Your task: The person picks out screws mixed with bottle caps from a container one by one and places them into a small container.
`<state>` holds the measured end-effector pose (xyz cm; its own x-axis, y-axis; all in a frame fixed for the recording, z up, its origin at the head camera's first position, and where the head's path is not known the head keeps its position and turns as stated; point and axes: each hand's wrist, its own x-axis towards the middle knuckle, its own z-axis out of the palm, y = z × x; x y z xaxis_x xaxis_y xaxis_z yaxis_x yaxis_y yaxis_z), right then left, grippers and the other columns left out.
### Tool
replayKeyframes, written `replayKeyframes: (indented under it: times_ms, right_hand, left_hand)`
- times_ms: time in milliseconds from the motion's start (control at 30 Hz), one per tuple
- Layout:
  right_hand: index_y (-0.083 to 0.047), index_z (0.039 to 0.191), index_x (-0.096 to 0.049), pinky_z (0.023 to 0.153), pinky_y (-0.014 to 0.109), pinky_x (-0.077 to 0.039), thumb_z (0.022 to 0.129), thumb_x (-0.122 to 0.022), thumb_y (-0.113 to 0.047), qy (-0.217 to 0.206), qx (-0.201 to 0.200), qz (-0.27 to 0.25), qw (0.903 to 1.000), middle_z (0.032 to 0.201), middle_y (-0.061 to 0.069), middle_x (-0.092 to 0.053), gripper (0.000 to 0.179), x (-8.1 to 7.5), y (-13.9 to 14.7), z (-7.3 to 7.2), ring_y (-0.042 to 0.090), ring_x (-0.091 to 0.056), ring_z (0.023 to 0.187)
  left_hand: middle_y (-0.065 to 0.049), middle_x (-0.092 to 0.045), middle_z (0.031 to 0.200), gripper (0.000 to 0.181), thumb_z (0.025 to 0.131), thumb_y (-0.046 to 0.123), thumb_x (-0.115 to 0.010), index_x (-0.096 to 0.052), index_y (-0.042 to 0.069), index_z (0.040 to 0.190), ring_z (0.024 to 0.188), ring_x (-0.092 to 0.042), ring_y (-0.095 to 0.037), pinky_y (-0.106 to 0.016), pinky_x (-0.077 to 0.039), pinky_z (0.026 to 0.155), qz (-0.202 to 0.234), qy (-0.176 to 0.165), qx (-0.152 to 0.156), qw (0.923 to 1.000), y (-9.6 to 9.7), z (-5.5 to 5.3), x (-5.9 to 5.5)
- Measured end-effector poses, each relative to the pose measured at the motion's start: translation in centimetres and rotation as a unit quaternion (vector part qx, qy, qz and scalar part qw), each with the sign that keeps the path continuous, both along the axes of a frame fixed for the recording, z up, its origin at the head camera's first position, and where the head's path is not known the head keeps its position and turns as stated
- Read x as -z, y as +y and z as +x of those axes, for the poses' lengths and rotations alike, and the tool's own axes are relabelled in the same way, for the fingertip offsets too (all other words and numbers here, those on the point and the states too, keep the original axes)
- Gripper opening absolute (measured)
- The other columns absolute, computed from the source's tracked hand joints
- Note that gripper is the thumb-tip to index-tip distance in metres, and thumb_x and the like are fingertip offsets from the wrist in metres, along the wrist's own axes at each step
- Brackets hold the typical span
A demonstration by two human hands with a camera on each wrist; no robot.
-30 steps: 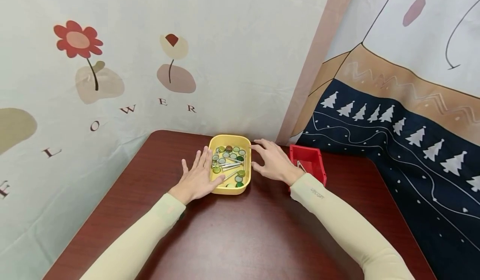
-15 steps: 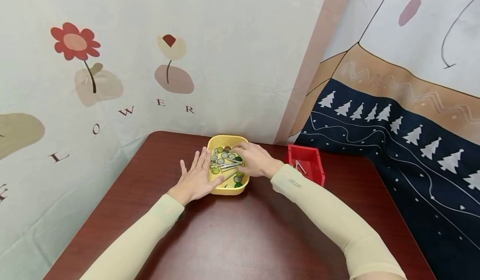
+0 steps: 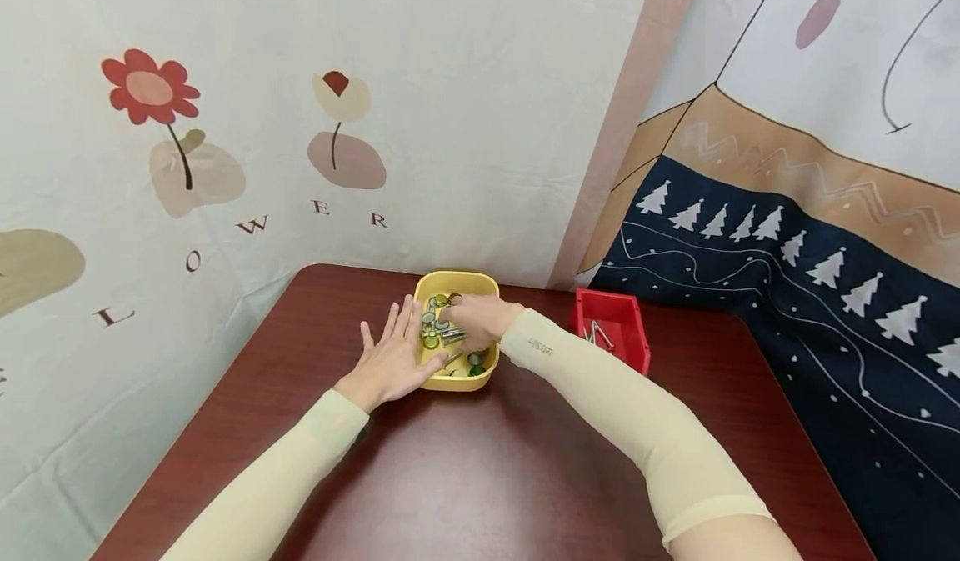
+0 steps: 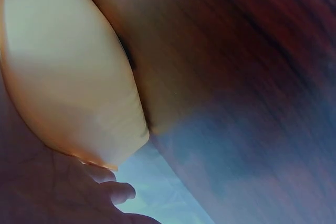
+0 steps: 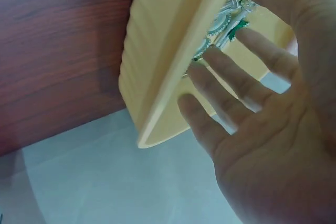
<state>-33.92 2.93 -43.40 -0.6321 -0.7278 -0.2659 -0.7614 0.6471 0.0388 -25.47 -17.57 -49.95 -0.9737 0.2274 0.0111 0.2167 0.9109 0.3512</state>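
One left hand, one right hand and two pale sleeves are seen. One table, one yellow box and one red box are shown. Two flowers, ten white trees and five whole letters can be counted. The bottle caps and metal sticks are too hidden to be counted.

Tabletop: dark reddish-brown, wood-grained (streaks run clear in both wrist views), with a soft sheen across the near middle. Far left corner rounded. Two containers directly on the surface, both toward the far edge. First, a yellow plastic tray, upright, rounded corners, long sides pointing away from the person, outer wall ribbed up close. Second, a red plastic bin, upright, right of the tray, set slightly askew, its near left part hidden. The two stand apart, bare wood between.
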Motion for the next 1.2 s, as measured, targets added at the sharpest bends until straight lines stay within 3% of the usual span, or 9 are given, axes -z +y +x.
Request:
replayKeyframes:
  times_ms: [233, 333, 467, 533, 700, 800, 967, 1067, 1200]
  right_hand:
    - [-0.017, 0.148, -0.076, 0.12, 0.046, -0.062, 0.103, -0.093, -0.033, -0.033, -0.005, 0.016, 0.9993, 0.147, 0.006, -0.08, 0.051, 0.4, -1.0, -0.8, 0.026, -0.075, 0.137]
    - [-0.022, 0.142, -0.077, 0.119, 0.047, -0.062, 0.102, -0.093, -0.041, -0.029, -0.002, 0.015, 0.9995, 0.143, 0.003, -0.081, 0.048, 2.1, -1.4, -2.1, 0.025, -0.075, 0.135]
    - [-0.02, 0.14, -0.076, 0.117, 0.049, -0.063, 0.101, -0.094, -0.038, 0.0, 0.009, 0.029, 0.9995, 0.141, 0.004, -0.081, 0.047, 2.5, -1.9, -2.1, 0.026, -0.076, 0.135]
    - [-0.021, 0.135, -0.076, 0.11, 0.049, -0.066, 0.099, -0.096, -0.035, 0.016, 0.003, 0.023, 0.9996, 0.133, 0.003, -0.083, 0.043, 4.8, -2.1, -3.6, 0.024, -0.078, 0.127]
    - [-0.02, 0.135, -0.075, 0.1, 0.047, -0.069, 0.1, -0.092, -0.022, 0.019, 0.004, 0.037, 0.9991, 0.128, 0.004, -0.083, 0.039, 7.3, -2.6, -4.9, 0.023, -0.079, 0.116]
    - [-0.014, 0.143, -0.074, 0.106, 0.045, -0.068, 0.104, -0.087, -0.013, 0.005, 0.014, 0.052, 0.9986, 0.137, 0.009, -0.081, 0.041, 4.2, -2.7, -2.2, 0.025, -0.079, 0.122]
    - [-0.01, 0.146, -0.073, 0.114, 0.04, -0.065, 0.108, -0.084, -0.016, -0.008, 0.019, 0.052, 0.9984, 0.145, 0.011, -0.079, 0.04, 2.2, -2.6, -0.1, 0.023, -0.078, 0.13]
    - [-0.009, 0.141, -0.075, 0.114, 0.042, -0.065, 0.108, -0.085, -0.024, -0.006, 0.022, 0.054, 0.9983, 0.143, 0.011, -0.08, 0.037, 3.4, -3.0, -0.7, 0.022, -0.078, 0.127]
    - [-0.01, 0.146, -0.073, 0.117, 0.043, -0.063, 0.107, -0.086, -0.043, 0.019, 0.017, 0.067, 0.9975, 0.145, 0.007, -0.078, 0.053, 6.3, -3.6, -2.6, 0.018, -0.076, 0.129]
  left_hand:
    - [-0.014, 0.007, 0.198, 0.111, 0.114, 0.069, -0.056, -0.006, 0.003, 0.187, 0.185, -0.001, -0.045, -0.095, 0.0, 0.133, 0.003, -0.005, 0.002, 1.0, 0.2, -0.1, -0.1]
    - [-0.014, 0.007, 0.198, 0.111, 0.114, 0.069, -0.057, -0.006, 0.003, 0.187, 0.185, -0.002, -0.045, -0.095, -0.001, 0.133, 0.001, -0.003, 0.002, 1.0, 0.3, -0.1, -0.2]
    - [-0.015, 0.005, 0.198, 0.111, 0.114, 0.069, -0.057, -0.007, 0.004, 0.187, 0.185, -0.004, -0.046, -0.095, -0.002, 0.133, -0.002, 0.001, 0.0, 1.0, 0.3, -0.1, -0.2]
    - [-0.015, 0.004, 0.198, 0.11, 0.114, 0.07, -0.056, -0.008, 0.004, 0.188, 0.185, -0.004, -0.046, -0.095, -0.002, 0.133, -0.004, 0.002, -0.001, 1.0, 0.3, -0.1, -0.2]
    - [-0.014, 0.004, 0.198, 0.111, 0.113, 0.07, -0.056, -0.008, 0.004, 0.188, 0.185, -0.005, -0.045, -0.095, -0.002, 0.134, -0.007, 0.003, -0.003, 1.0, 0.3, -0.1, -0.2]
    - [-0.014, 0.005, 0.198, 0.112, 0.111, 0.071, -0.055, -0.007, 0.004, 0.188, 0.185, -0.004, -0.044, -0.094, -0.002, 0.134, -0.008, 0.001, -0.004, 1.0, 0.3, 0.0, -0.2]
    - [-0.013, 0.006, 0.198, 0.112, 0.111, 0.073, -0.053, -0.007, 0.004, 0.188, 0.185, -0.004, -0.044, -0.094, -0.001, 0.134, -0.01, -0.003, -0.002, 0.9999, 0.3, 0.0, -0.1]
    - [-0.013, 0.006, 0.198, 0.113, 0.111, 0.074, -0.052, -0.007, 0.005, 0.188, 0.185, -0.004, -0.044, -0.094, -0.001, 0.134, -0.013, -0.004, -0.002, 0.9999, 0.2, 0.0, -0.1]
    - [-0.013, 0.006, 0.198, 0.113, 0.111, 0.074, -0.053, -0.007, 0.005, 0.188, 0.185, -0.004, -0.045, -0.094, -0.001, 0.134, -0.012, -0.002, -0.006, 0.9999, 0.2, 0.0, -0.1]
